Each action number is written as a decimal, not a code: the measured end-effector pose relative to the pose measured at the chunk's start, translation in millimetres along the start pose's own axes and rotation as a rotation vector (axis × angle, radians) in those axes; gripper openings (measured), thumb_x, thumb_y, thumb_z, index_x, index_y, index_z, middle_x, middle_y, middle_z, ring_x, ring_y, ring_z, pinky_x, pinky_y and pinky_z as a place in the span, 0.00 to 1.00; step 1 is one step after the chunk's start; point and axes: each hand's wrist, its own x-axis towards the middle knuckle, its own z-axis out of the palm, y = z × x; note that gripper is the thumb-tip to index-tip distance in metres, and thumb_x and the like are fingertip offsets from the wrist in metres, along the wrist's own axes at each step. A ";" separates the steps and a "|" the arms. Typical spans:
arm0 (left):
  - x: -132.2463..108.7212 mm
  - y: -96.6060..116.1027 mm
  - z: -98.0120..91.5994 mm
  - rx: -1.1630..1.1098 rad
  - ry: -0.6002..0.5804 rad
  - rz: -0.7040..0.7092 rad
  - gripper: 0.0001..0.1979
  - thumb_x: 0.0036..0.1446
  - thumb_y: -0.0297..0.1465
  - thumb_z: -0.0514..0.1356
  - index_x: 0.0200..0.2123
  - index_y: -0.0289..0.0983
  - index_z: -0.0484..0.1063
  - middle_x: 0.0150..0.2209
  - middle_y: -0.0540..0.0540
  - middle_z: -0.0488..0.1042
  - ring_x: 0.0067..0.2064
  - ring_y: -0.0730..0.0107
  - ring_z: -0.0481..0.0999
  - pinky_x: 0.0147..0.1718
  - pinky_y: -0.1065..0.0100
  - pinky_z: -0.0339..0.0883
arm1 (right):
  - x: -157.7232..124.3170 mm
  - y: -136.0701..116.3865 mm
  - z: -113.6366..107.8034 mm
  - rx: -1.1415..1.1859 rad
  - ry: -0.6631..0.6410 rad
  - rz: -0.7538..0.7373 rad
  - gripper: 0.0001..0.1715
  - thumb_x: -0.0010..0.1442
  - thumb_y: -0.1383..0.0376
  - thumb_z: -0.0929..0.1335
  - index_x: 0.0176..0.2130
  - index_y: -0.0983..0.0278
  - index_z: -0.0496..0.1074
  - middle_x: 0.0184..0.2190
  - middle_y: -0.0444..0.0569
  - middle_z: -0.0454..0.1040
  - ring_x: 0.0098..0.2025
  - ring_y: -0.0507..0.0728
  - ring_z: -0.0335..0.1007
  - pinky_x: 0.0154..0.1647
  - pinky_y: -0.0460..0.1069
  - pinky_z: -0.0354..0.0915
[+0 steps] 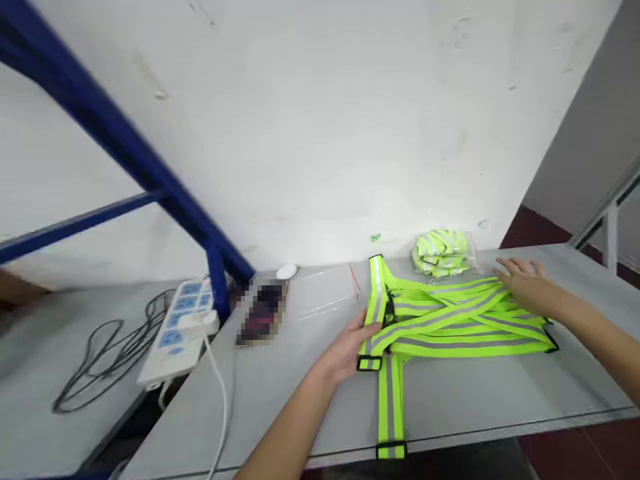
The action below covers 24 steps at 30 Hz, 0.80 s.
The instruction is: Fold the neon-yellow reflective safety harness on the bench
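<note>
Bright yellow-green reflective strap vest [450, 317] with grey stripes and black buckles lies flattened on the grey table, its straps crossing. At its left end my left hand [353, 347] is closed on the straps, thumb on top and the other fingers partly hidden. One strap hangs down from there toward the table's front edge. Over the vest's upper right corner is my right hand [527, 287], its fingers spread and holding nothing; whether it touches the straps I cannot tell. Just behind lies a clear bag of folded yellow-green straps [443, 252] against the wall.
Left of the vest are a clear plastic bag [325, 293] with a red strip, a white rounded object [287, 271] and a blurred-out phone-like item [263, 312]. A power strip [180, 330] with a plugged-in charger, black cable [113, 353] and blue metal frame [150, 167] stand farther left.
</note>
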 end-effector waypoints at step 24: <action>-11.8 3.4 4.6 0.061 0.048 0.134 0.25 0.46 0.32 0.69 0.49 0.39 0.70 0.43 0.45 0.75 0.44 0.61 0.75 0.45 0.62 0.67 | 47.6 -187.6 -98.1 1.183 -0.104 -0.496 0.15 0.53 0.56 0.69 0.41 0.60 0.72 0.36 0.47 0.77 0.37 0.60 0.73 0.37 0.53 0.68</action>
